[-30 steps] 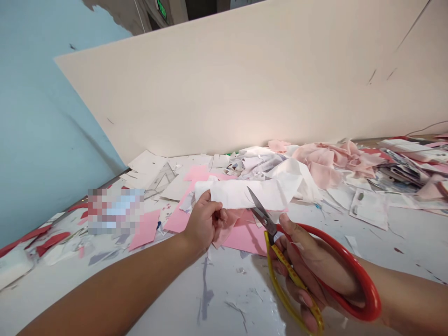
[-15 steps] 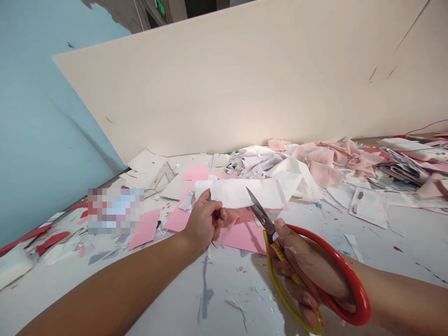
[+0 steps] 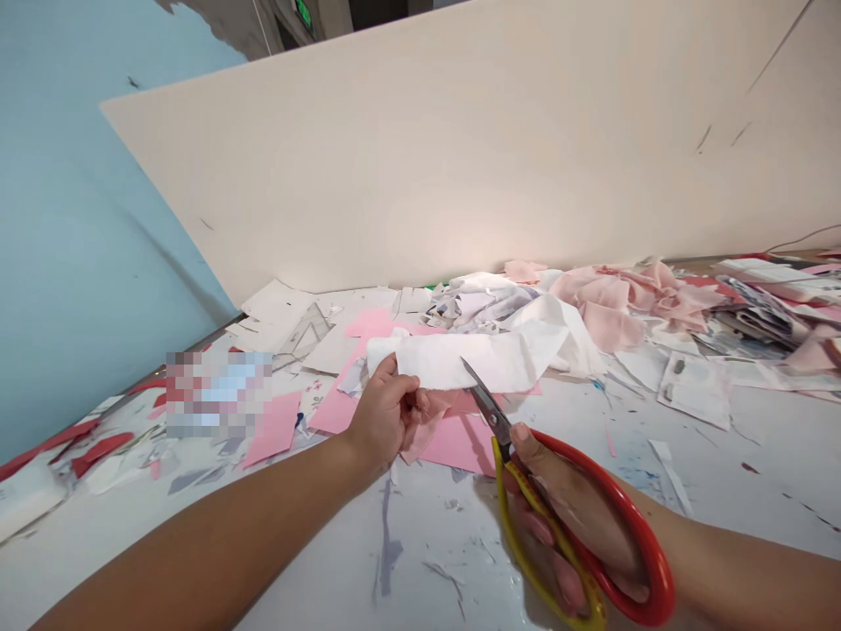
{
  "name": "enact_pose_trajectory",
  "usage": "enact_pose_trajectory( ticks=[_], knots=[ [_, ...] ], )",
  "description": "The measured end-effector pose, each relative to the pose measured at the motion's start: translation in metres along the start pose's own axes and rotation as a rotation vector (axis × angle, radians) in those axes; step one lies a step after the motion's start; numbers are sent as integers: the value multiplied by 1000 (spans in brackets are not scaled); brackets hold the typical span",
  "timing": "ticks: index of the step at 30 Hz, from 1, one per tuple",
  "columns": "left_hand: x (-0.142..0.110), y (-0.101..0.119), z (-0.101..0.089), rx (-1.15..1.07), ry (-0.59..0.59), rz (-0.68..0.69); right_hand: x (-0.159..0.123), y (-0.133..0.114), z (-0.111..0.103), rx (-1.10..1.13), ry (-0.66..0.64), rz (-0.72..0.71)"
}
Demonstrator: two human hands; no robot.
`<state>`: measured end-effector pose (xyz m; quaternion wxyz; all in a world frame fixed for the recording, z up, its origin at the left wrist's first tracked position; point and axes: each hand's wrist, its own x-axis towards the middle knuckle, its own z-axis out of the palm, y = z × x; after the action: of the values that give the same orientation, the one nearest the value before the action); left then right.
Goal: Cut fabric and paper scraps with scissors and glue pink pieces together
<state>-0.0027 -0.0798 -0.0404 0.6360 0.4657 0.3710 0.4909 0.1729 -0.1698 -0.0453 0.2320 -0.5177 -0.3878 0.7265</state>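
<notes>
White cloth (image 3: 440, 359), in the head view, extended as a strip across the middle of the bench (image 3: 328, 561), roughly parallel to its back edge, above pink sheets (image 3: 456, 447). The hands were apart. Left hand (image 3: 387, 407): pinched the cloth near its left end. Right hand (image 3: 571, 499): clamped on the handles of the scissors (image 3: 496, 422). One blade crossed the front of the cloth from its lower edge; the other appeared to pass behind. Change: over the last second, the red handle (image 3: 657, 561) had swung toward the yellow handle (image 3: 501, 486), while the left hand and cloth held position. Judgement: a cutting stroke was closing at that edge, with the left hand serving as anchor; the length of any cut could not be determined. Pale pink cloth (image 3: 608, 302) lay heaped toward the back edge, right of the strip
</notes>
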Motion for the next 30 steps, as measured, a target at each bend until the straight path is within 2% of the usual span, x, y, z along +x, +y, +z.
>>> enact_pose_trajectory(
  ticks=[10,12,16,18,20,23,27,30],
  knots=[
    [-1,-2,2,-48,-43,38,-1,6,1,-30,67,-76],
    [-3,-2,2,-35,-72,-10,1,9,0,-43,70,-74],
    [-4,-8,1,158,-225,-156,2,15,-2,-56,81,-112],
    [-1,-13,1,223,-199,-177,1,15,-3,-68,82,-118],
    [2,-16,3,255,-121,-186,0,13,-3,-81,82,-111],
    [4,-16,7,302,-43,-208,-3,5,2,-65,85,-49],
    [-1,-10,12,334,-30,-229,-3,-3,9,211,113,40],
    [-4,-7,12,352,-31,-254,-4,-5,11,414,43,76]
  ],
)
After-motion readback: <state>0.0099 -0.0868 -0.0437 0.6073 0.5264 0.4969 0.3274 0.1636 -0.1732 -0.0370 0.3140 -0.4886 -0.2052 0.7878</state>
